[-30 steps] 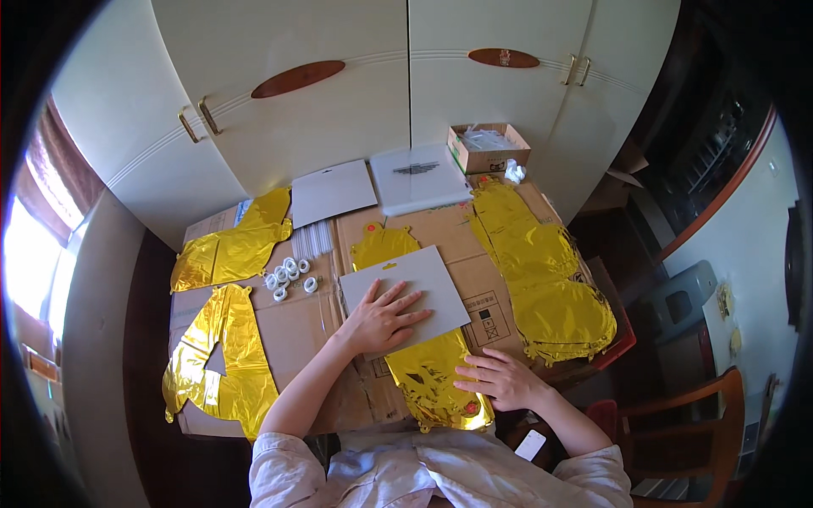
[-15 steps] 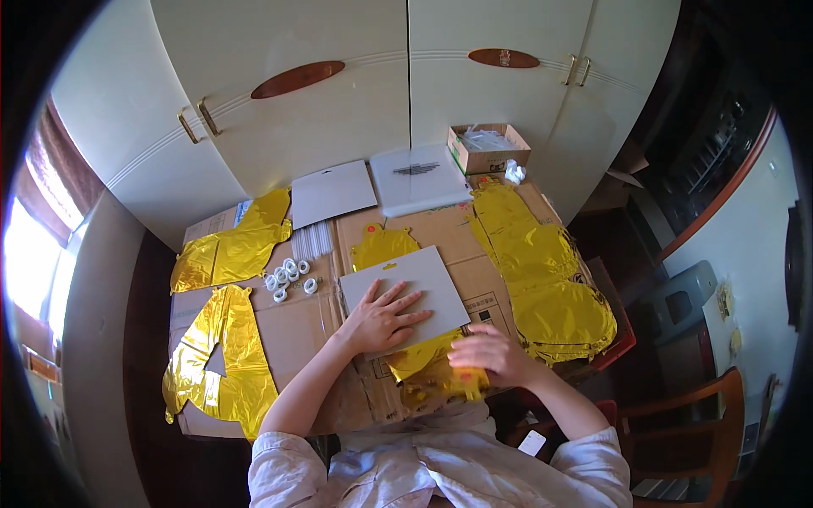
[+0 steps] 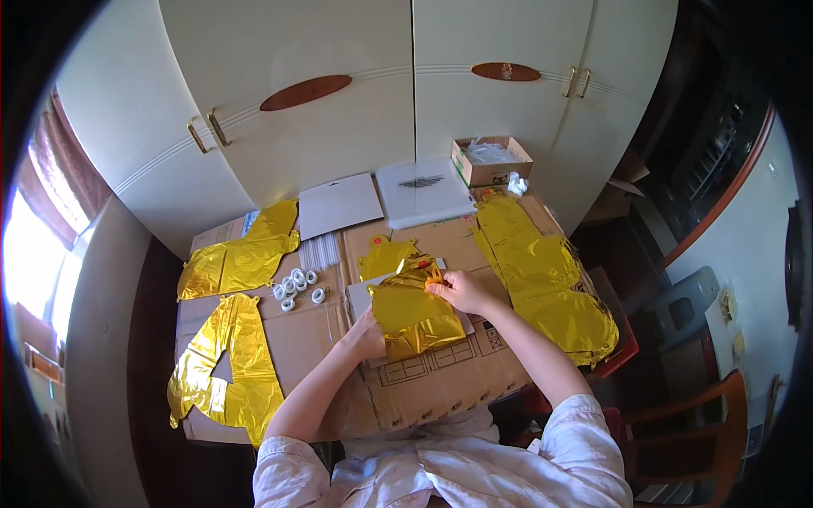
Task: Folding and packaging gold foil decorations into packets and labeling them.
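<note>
A flat gold foil balloon [image 3: 415, 317] is folded up over a pale grey card [image 3: 359, 298] at the middle of the table. My right hand [image 3: 462, 294] pinches the foil's upper right edge, fingers closed on it. My left hand [image 3: 367, 336] reaches in at the card's left side, and the foil covers its fingers. Beyond the card, another part of gold foil [image 3: 385, 254] with a red dot lies flat; whether it joins the folded piece is hidden.
Flat gold foil balloons lie at the left [image 3: 241, 254], front left [image 3: 254, 351] and right [image 3: 546, 284]. Small white rolls [image 3: 296, 284] and pale straws [image 3: 319, 251] are left of centre. Behind stand a grey card [image 3: 341, 206], a clear packet [image 3: 423, 199] and an open box [image 3: 494, 173].
The foil's near end has been lifted from the table edge and folded away from me over the card. My left hand, earlier spread flat on the card, is now partly under the foil.
</note>
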Demonstrator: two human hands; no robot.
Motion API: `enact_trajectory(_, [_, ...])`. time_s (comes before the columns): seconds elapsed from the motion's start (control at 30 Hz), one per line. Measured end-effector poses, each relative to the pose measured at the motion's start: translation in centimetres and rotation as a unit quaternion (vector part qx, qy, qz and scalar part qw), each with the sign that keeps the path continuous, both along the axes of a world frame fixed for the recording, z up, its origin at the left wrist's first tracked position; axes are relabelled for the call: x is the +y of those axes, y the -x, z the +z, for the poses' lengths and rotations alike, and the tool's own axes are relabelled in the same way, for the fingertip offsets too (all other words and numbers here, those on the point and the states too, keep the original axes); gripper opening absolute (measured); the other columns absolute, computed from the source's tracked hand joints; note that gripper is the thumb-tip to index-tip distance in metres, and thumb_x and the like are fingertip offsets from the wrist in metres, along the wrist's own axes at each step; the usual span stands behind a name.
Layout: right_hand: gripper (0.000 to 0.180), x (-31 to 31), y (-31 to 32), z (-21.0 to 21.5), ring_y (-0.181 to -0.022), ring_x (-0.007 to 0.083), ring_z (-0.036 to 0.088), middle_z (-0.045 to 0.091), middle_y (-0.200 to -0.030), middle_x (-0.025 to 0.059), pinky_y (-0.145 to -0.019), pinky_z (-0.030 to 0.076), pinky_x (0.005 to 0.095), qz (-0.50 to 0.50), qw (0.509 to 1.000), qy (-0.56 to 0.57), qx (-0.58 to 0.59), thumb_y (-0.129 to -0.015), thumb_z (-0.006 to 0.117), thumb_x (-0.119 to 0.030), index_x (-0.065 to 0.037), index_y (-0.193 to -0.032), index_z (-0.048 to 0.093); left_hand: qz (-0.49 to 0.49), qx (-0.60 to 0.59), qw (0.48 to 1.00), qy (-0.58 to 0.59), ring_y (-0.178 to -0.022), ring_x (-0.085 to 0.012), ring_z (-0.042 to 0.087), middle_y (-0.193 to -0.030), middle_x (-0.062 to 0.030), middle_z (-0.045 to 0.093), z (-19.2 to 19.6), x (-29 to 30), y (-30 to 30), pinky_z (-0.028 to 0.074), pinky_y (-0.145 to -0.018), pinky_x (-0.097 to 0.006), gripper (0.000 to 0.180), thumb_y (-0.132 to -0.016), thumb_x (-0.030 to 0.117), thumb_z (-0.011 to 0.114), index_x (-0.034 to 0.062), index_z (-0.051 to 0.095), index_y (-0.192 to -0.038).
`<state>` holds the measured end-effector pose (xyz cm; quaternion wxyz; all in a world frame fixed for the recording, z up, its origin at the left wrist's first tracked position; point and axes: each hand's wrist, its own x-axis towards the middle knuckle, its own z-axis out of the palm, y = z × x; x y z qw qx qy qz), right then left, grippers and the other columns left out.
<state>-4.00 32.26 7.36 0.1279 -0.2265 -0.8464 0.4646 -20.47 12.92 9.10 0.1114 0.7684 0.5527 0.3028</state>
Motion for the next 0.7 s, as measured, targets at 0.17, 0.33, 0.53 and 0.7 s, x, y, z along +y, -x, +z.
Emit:
enact_trajectory(0.17, [0.029,-1.8,0.6,-0.3,-0.065,0.0242,0.059,0.063,-0.072,0.0106,-0.061,0.045,0.0374,0.007,0.994,-0.076,0.082,-0.092,0.064,-0.031,-0.002,-0.084,0.064,0.004,0.004,0.999,-0.054,-0.115,-0.0341,0.055,-0.122,-0.0129,0.062,-0.8,0.0,0.1,0.042,-0.099,-0.045,0.042,-0.082,0.027,0.064,0.0071,0.063,-0.119])
enact_trajectory(0.33, [0.021,-2.4,0.5,-0.7,-0.093,0.033,0.06,0.065,-0.091,0.0113,-0.08,0.049,0.043,0.015,0.96,-0.25,0.122,-0.09,0.062,-0.026,-0.005,-0.092,0.063,0.024,-0.042,0.999,0.01,-0.116,-0.0326,0.055,-0.122,-0.0128,0.062,-0.1,-0.3,-0.4,0.043,-0.099,-0.044,0.041,-0.082,0.027,0.063,0.007,0.063,-0.119])
enact_trajectory(0.53, [0.021,-2.6,0.7,-1.4,-0.095,0.0293,0.059,0.062,-0.098,0.0084,-0.083,0.05,0.0395,0.011,0.934,-0.338,0.112,-0.088,0.065,-0.026,-0.005,-0.092,0.064,0.127,0.17,0.977,-0.033,-0.117,-0.0328,0.056,-0.12,-0.016,0.063,-1.9,-3.7,1.2,0.044,-0.1,-0.045,0.038,-0.08,0.017,0.061,-0.0002,0.063,-0.114])
enact_trajectory(0.7, [0.022,-2.4,0.6,-1.6,-0.096,0.0293,0.06,0.061,-0.101,0.0084,-0.082,0.05,0.0402,-0.001,0.939,-0.324,0.112,-0.088,0.065,-0.025,-0.004,-0.092,0.065,0.277,0.203,0.935,-0.086,-0.102,-0.0313,0.062,-0.107,-0.0153,0.064,3.1,-7.6,-3.5,0.049,-0.089,-0.042,0.034,-0.076,0.011,0.06,-0.003,0.062,-0.107])
